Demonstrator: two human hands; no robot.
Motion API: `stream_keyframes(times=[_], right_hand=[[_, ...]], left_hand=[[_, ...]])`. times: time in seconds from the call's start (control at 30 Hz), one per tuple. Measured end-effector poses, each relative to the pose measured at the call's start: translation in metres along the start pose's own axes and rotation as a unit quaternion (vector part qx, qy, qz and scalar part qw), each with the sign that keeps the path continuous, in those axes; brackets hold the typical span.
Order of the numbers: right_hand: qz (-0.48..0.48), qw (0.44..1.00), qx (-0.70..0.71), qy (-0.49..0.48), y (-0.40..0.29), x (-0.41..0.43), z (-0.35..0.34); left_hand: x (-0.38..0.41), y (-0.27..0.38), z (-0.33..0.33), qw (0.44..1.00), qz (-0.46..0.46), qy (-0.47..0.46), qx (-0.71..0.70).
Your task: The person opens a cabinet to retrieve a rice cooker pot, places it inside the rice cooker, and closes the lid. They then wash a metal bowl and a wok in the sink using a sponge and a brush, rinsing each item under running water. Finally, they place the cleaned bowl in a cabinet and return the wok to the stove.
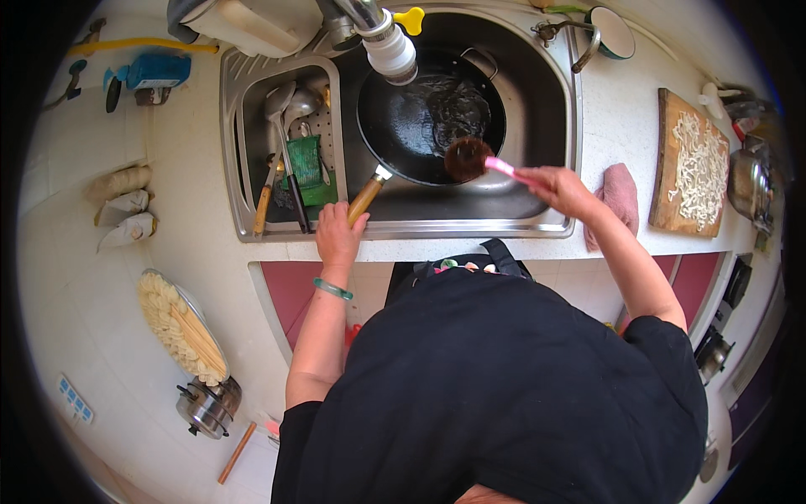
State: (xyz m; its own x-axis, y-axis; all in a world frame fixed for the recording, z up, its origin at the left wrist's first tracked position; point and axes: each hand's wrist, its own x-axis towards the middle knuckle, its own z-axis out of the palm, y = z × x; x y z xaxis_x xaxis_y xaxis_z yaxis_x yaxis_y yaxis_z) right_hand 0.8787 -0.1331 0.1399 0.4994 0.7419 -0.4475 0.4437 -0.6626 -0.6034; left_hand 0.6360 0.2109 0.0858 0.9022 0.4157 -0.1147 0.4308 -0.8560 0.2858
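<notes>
A black wok [409,120] with water in it rests in the large basin of a stainless steel sink [516,228], under a faucet with a white nozzle [391,57]. My left hand [340,232] is at the end of the wok's wooden handle [365,200], by the sink's front edge; its thumb lies along the handle. In my right hand [562,189] is the pink handle of a round brown-bristled brush [468,159], held over the wok's near right rim. The small basin at the left holds a ladle [304,104], a spatula [281,103] and a green scouring cloth [304,162].
Right of the sink lie a pink cloth [620,195] and a wooden cutting board [664,208] bearing cut noodles. An enamel cup [614,33] stands at the back right. At the left are a blue bottle [157,70], a tray of pale food [182,334] and a steel pot [204,409].
</notes>
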Motion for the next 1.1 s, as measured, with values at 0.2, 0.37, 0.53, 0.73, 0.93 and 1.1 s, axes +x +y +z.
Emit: stream_keyframes(times=[0.2,0.37,0.53,0.73,0.93,1.1], right_hand=[[0.008,0.998,0.019,-0.051,-0.014,0.001,0.040],[-0.027,0.979,0.204,0.009,-0.063,0.082,0.081],[0.061,0.992,0.070,0.085,-0.048,0.175,0.087],[0.149,0.984,-0.083,0.059,0.007,0.146,0.069],[0.131,0.984,-0.087,-0.085,-0.031,0.082,0.074],[-0.090,0.980,0.163,0.075,-0.086,0.119,0.095]], left_hand=[[0.001,0.001,-0.001,1.000,-0.002,-0.003,0.002],[0.001,0.002,-0.002,1.000,-0.002,0.004,0.004],[0.004,0.005,-0.004,1.000,-0.004,0.001,-0.005],[0.002,0.004,-0.002,1.000,-0.003,0.004,-0.006],[0.001,0.002,-0.001,1.000,0.000,0.002,0.001],[0.000,0.000,-0.002,1.000,-0.001,0.001,0.003]])
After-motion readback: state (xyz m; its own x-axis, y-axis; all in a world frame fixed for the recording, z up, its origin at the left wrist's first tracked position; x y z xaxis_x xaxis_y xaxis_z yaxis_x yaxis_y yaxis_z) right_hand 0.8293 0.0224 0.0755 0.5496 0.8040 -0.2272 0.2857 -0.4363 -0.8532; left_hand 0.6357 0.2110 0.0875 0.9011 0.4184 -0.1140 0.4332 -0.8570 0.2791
